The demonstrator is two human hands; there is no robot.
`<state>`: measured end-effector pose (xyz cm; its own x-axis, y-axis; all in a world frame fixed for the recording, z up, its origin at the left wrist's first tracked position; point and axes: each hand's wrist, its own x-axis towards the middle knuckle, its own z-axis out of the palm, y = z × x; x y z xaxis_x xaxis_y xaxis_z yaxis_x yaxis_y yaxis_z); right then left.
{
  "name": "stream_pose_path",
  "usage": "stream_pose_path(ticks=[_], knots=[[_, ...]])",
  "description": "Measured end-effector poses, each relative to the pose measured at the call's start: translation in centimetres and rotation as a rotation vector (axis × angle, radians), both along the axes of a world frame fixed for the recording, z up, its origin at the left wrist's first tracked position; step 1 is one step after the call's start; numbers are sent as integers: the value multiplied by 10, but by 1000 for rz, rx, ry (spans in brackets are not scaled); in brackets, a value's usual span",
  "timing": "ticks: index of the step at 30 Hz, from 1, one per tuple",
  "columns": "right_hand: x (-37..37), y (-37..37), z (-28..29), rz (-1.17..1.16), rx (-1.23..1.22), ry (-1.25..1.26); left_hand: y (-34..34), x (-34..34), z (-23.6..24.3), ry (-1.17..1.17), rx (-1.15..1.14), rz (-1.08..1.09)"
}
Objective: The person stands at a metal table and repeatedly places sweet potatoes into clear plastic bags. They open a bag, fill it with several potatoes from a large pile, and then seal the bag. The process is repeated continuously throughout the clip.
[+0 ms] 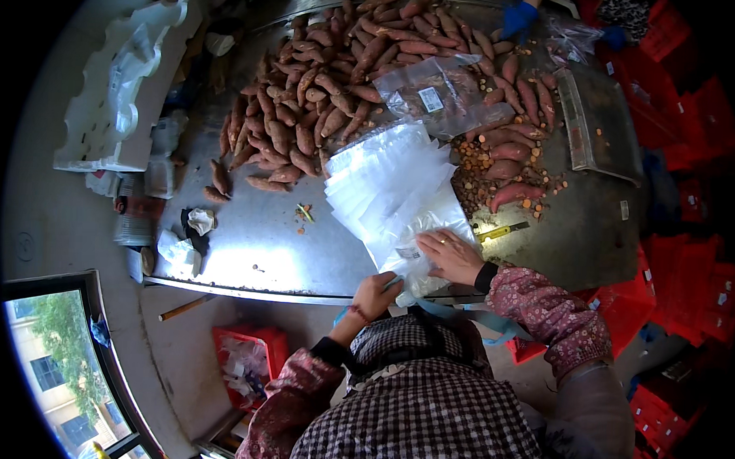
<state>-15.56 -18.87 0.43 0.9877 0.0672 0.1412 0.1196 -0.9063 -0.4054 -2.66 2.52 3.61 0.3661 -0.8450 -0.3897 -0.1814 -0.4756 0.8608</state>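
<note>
A fanned stack of clear plastic bags [393, 186] lies at the near middle of the metal table. My right hand [451, 255] rests flat on its near end, fingers stretched out. Just left of it, at the table's front edge, my left hand [373, 296] is closed with its fingertips bent together. What those fingers hold is hidden; a pale blue strip [462, 314] and crumpled bag plastic are beside them. A yellow utility knife [503, 232] lies to the right of the bags. Beyond the bags is a large heap of sweet potatoes [307, 98].
A filled plastic bag with a white label [430, 100] lies against the heap. Cut sweet potato ends [472, 172] are scattered nearby. A clear tray [598, 128] and red crates [689, 281] are rightward. A white foam box [117, 87] stands left. Another person's blue glove [518, 19] shows far off.
</note>
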Motion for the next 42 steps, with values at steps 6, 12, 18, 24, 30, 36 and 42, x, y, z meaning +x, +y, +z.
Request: stream_pose_path(ticks=[6,12,18,24,30,36,42], knots=[[31,-7,4,-57,93,30,22,12,25,-20,-83,-66],[113,-69,51,-409,337,-89,20,15,12,49,-135,-115],[71,-43,95,97,843,400,18,21,0,257,-217,-76],[-2,3,11,-85,1071,706,-10,40,4,465,-162,-69],[-15,21,49,-407,554,287,-51,18,10,-123,3,-293],[-96,-27,60,-150,1030,773,-55,70,-14,291,-108,152],[-251,-28,99,-180,1053,1135,-74,146,6,211,-241,258]])
